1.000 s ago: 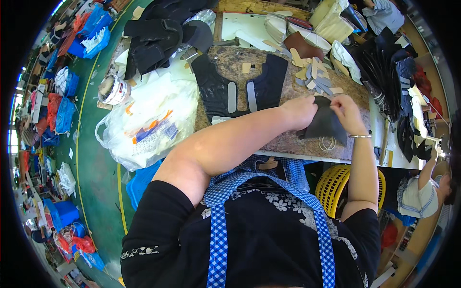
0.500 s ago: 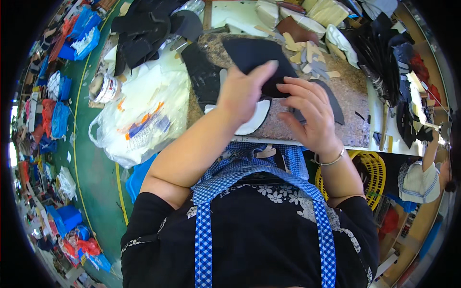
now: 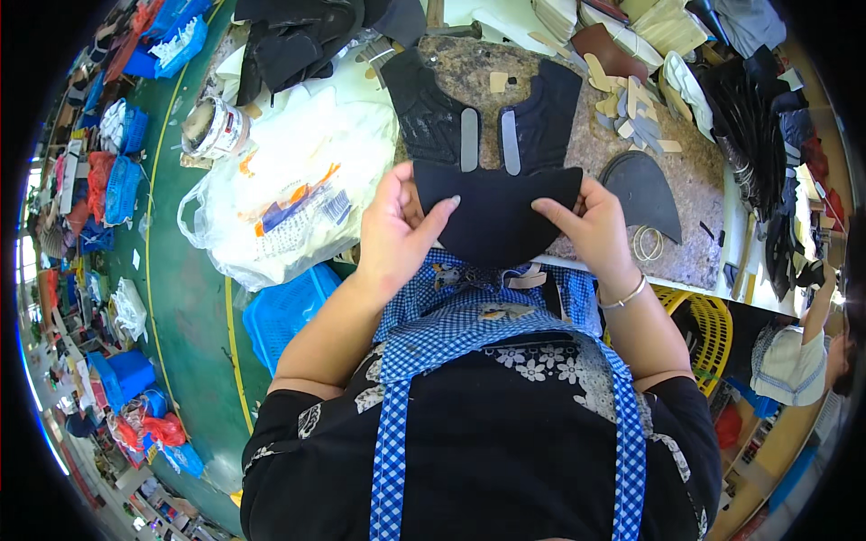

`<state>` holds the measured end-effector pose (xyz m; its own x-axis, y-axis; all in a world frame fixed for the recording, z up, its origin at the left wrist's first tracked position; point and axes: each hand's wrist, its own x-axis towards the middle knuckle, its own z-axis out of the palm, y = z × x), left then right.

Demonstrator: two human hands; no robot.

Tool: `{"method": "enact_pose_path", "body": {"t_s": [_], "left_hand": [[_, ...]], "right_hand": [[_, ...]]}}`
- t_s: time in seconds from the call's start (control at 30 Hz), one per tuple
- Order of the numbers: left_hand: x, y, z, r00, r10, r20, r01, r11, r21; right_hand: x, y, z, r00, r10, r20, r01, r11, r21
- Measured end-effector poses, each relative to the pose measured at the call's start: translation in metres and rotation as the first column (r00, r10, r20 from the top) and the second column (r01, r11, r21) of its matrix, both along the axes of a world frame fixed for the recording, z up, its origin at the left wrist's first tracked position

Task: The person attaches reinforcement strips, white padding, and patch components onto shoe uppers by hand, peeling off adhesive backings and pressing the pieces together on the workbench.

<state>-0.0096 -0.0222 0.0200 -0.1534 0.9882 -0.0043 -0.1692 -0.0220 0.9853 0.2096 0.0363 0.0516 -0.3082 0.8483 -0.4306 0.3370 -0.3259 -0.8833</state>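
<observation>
My left hand (image 3: 397, 230) and my right hand (image 3: 597, 225) hold a black half-round sheet piece (image 3: 499, 221) by its two upper corners, thumbs on top. Its curved edge faces me, at the near edge of the work board. Just beyond its straight edge lie two black shaped pieces, a left one (image 3: 422, 104) and a right one (image 3: 552, 113). Each bears a grey rounded strip, the left strip (image 3: 469, 140) and the right strip (image 3: 511, 142) running side by side. Whether the sheet touches or overlaps these pieces I cannot tell. What lies beneath it is hidden.
On the speckled board (image 3: 690, 212) lie a dark grey curved piece (image 3: 642, 191), thin pale rings (image 3: 647, 242) and a heap of small beige and grey strips (image 3: 631, 108). A plastic bag (image 3: 298, 203), a tub (image 3: 215, 128) and black piles surround it. Another person (image 3: 789, 352) is at right.
The black sheet has come toward me and now has its curved edge nearest me. My hands have spread to its two corners. The shaped pieces with grey strips are now uncovered.
</observation>
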Motion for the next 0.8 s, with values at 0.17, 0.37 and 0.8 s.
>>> {"method": "enact_pose_path", "body": {"t_s": [0.17,0.37,0.8], "left_hand": [[-0.010,0.022,-0.012,0.787,-0.025,-0.617,-0.029,0.997,-0.077],[-0.007,0.016,-0.002,0.488,0.129,-0.863,-0.007,0.990,0.144],[-0.010,0.014,-0.002,0.614,-0.102,-0.783,0.513,0.805,0.297]], "right_hand": [[-0.007,0.021,-0.027,0.967,-0.024,0.254,-0.099,0.881,0.463],[0.001,0.019,-0.017,0.786,-0.227,0.575,-0.301,0.671,0.677],[0.001,0.004,0.000,0.852,0.309,0.422,-0.514,0.343,0.787]]}}
